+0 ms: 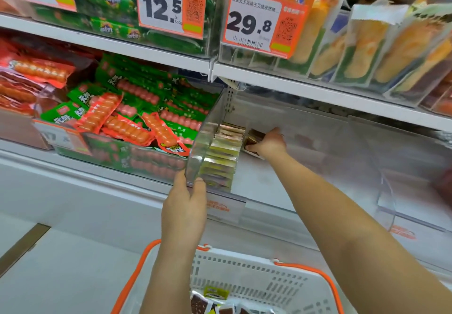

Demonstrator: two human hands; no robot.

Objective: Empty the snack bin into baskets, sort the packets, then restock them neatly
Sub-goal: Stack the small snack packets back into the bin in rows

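A white shop shelf (256, 181) is seen at the middle level, and 2 clear plastic bins are carried on it. The left bin (137, 164) is filled with green and red sausage packets (137, 122). The bin just beside it on the right (215, 118) is lined along its left wall with a row of small upright packets (223, 152). An upper shelf (305, 88) is loaded with clear bins of yellow snack packs (362, 51), fronted by price tags reading 12.5 (168, 5) and 29.8 (259, 23).
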